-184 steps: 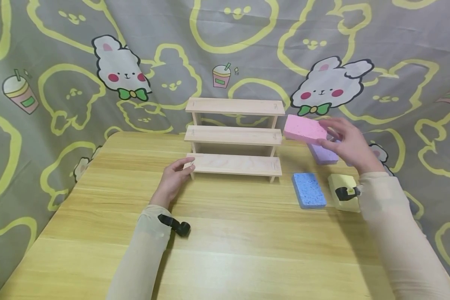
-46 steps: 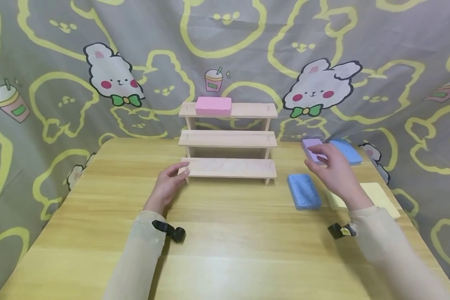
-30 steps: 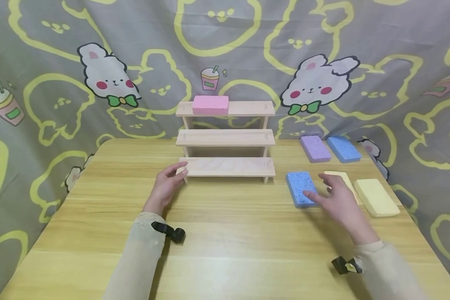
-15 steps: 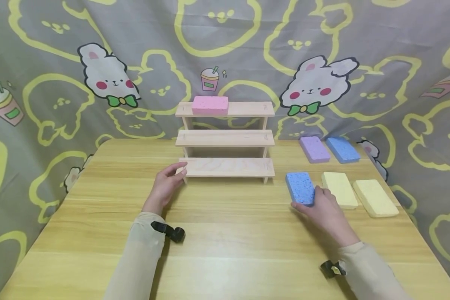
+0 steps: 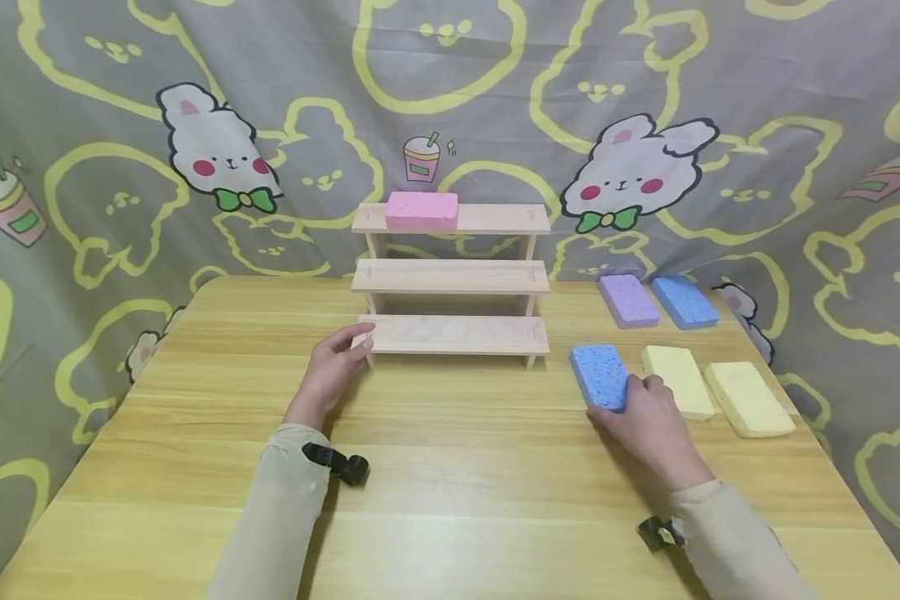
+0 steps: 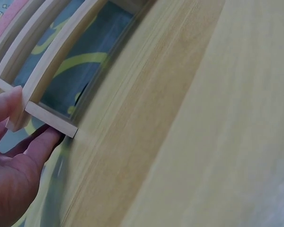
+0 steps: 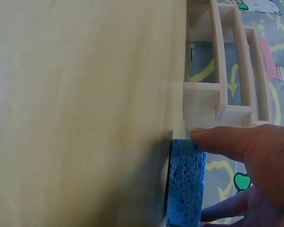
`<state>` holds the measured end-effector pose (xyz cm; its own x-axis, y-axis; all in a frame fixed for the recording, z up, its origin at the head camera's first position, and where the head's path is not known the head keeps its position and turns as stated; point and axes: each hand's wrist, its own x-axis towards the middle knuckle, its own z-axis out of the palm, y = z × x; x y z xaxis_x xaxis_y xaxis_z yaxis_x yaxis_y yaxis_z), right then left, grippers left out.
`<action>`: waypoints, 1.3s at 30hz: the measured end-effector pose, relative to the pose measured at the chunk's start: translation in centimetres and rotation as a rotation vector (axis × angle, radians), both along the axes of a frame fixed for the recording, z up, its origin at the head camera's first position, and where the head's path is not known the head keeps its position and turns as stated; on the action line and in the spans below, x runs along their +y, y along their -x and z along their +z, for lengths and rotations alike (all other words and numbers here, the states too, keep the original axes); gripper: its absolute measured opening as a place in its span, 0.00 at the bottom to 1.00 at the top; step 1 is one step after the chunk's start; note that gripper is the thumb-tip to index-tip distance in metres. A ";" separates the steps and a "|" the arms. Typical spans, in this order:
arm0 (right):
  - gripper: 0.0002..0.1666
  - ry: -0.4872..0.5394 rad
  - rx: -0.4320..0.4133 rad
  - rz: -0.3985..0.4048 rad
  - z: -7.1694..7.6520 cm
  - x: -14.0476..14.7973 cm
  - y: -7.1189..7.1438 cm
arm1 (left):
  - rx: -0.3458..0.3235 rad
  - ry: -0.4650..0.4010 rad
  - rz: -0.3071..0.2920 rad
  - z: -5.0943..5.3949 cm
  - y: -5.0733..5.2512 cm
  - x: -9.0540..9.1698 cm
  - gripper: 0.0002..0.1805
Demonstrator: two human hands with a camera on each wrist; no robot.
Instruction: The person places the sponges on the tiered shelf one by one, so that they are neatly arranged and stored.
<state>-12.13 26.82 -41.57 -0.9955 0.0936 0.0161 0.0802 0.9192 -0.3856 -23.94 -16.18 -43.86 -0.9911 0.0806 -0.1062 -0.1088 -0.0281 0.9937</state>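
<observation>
A three-tier wooden step shelf [image 5: 450, 333] stands at the back of the table. My left hand [image 5: 330, 372] grips the left end of its lowest tier; in the left wrist view the thumb [image 6: 7, 104] lies on the board and the fingers reach below it. My right hand [image 5: 651, 425] pinches the near end of a speckled blue sponge [image 5: 600, 377], which lies on the table to the right of the shelf. In the right wrist view the thumb presses one edge of that sponge [image 7: 185, 184]. A pink sponge [image 5: 422, 211] rests on the top tier, left of its middle.
Two pale yellow sponges [image 5: 750, 398] lie to the right of my right hand. Behind them are a purple sponge [image 5: 628, 301] and a second blue sponge [image 5: 685, 302]. A patterned grey curtain [image 5: 495, 83] hangs behind the wooden table [image 5: 450, 500].
The pink sponge went from my right hand onto the top tier. That hand then moved from over the purple sponge to the nearer blue one and took hold. The left hand stayed on the shelf.
</observation>
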 end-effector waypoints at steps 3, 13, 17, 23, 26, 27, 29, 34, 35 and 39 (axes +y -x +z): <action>0.49 0.024 -0.021 -0.006 0.4 0.2 -0.1 | 0.000 -0.007 -0.001 0.0 0.0 0.0 0.23; 0.54 0.115 -0.043 0.005 2.5 1.1 0.4 | -0.008 -0.038 0.007 -0.2 -0.2 0.1 0.24; 0.53 0.145 -0.019 0.020 2.9 1.6 0.5 | -0.020 -0.060 0.007 -0.3 -0.1 0.1 0.24; 0.51 0.156 0.007 0.041 3.3 1.9 0.6 | -0.024 -0.068 0.012 -0.3 -0.1 0.1 0.24; 0.49 0.163 0.055 0.064 3.5 2.0 0.7 | -0.029 -0.068 0.017 -0.3 0.0 0.1 0.24; 0.48 0.165 0.079 0.071 3.6 2.1 0.7 | -0.031 -0.067 0.016 -0.3 0.0 0.0 0.24; 0.45 0.164 0.139 0.087 3.7 2.2 0.8 | -0.033 -0.066 0.014 -0.3 0.0 0.0 0.24; 0.42 0.184 0.287 0.136 3.9 2.3 1.4 | -0.033 -0.061 0.010 -0.2 0.0 -0.1 0.24; 0.42 0.190 0.306 0.144 3.9 2.3 1.5 | -0.032 -0.060 0.009 -0.2 0.0 -0.1 0.25; 0.42 0.207 0.346 0.162 4.2 2.4 1.7 | -0.028 -0.067 0.002 -0.3 -0.1 -0.1 0.25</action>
